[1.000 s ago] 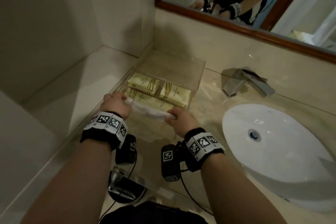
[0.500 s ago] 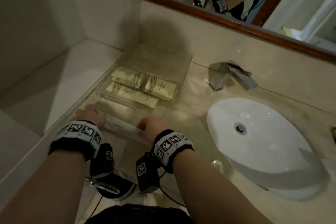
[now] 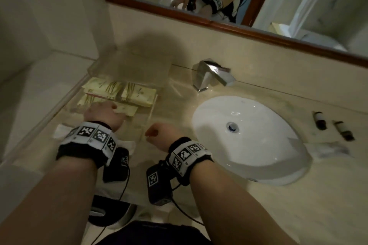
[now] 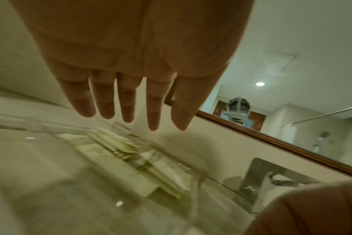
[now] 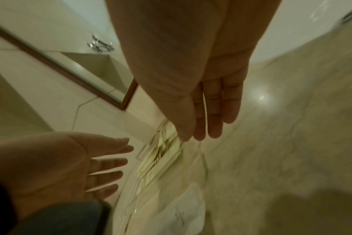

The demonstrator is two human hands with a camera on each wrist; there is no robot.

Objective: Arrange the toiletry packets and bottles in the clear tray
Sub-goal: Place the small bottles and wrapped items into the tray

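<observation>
Two bare hands, both empty, low over the counter (image 3: 298, 215) at the near end of the clear tray (image 3: 159, 79). Left hand (image 3: 103, 114) above the tray's near left corner, palm down, with straight, slightly parted fingers (image 4: 127, 103), gripping nothing; whether touching the nearest packet cannot be told. Right hand (image 3: 161, 135) just outside the tray's near right corner, with straight fingers (image 5: 213, 114) held side by side, likewise holding nothing.

Inside the tray, several flat yellow-green packets (image 3: 137, 93) with dark printing, lying overlapped towards its near half. Bare clear floor at the tray's far half.

Outside the tray, just in front of its near edge and partly under the left wrist, one long white packet (image 3: 59, 131) flat on the counter.

Right of the tray, a chrome faucet (image 3: 211, 73), then a white oval sink (image 3: 258, 145). Well apart from the tray, beyond the sink, two small dark bottles (image 3: 319, 120) lying on their sides, with a clear wrapped packet (image 3: 330, 149) near them.

Behind the tray, a wall with a wood-framed mirror (image 3: 219, 26).
</observation>
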